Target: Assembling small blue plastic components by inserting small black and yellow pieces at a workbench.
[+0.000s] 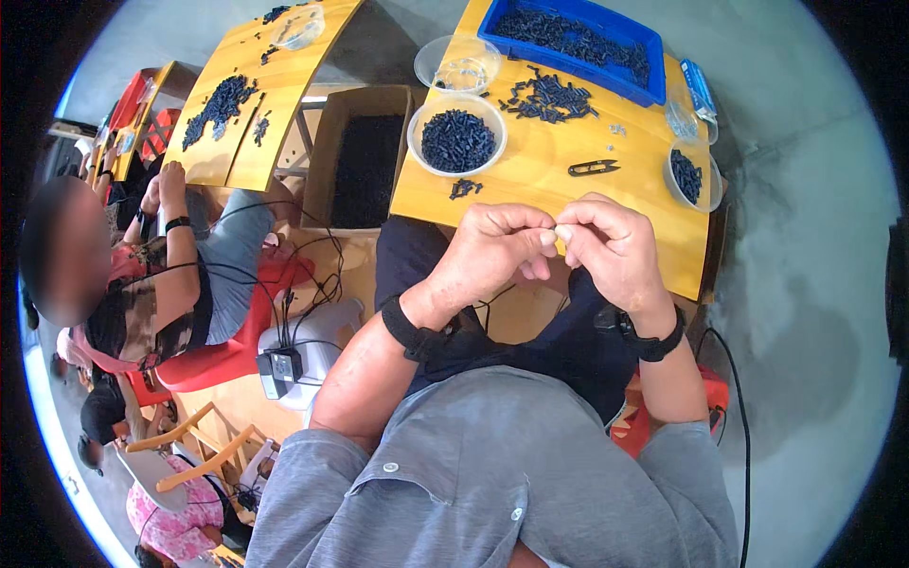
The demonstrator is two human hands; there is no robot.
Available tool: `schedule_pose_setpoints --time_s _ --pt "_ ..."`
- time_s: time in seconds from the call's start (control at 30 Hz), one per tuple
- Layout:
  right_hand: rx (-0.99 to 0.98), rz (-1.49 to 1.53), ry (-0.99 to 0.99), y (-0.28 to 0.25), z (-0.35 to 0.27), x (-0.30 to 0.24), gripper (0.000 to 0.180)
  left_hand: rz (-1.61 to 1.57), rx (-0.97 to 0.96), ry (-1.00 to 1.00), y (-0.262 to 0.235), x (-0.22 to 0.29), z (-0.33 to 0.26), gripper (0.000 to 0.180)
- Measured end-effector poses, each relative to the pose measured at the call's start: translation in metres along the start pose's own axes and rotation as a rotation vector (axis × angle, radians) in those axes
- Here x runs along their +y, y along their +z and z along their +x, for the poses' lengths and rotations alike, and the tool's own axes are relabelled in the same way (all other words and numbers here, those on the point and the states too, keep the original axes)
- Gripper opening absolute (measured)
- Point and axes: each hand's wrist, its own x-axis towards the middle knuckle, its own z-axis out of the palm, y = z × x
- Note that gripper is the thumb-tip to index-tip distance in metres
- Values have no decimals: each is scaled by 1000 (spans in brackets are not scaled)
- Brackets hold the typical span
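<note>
My left hand [502,244] and my right hand [611,244] meet above my lap, just off the near edge of the yellow table [530,170]. Thumb and forefinger of each are pinched together, tip to tip. Whatever they hold is tiny and mostly covered by the fingertips. Nearest on the table are a few small black pieces [465,188] and a clear round tub [413,142] full of similar short black pieces. Black thread snips [593,168] lie beyond my right hand. A loose heap of black pieces [549,98] spreads farther back.
A blue tray [660,74] of black pieces stands at the far side. A smaller clear tub [705,189] sits at the right edge, another clear bowl [426,66] at back left. Left are a cardboard box [331,142], hanging cables [331,251] and a seated person [142,275] at another table.
</note>
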Motion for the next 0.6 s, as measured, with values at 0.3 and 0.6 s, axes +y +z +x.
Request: schedule_pose_setpoints --time_s 0.3,0.6 --pt "80 135 -104 -1 0 5 11 -136 -33 111 1 4 7 12" --pt "73 6 -218 -2 5 3 6 -169 -49 112 0 5 7 12"
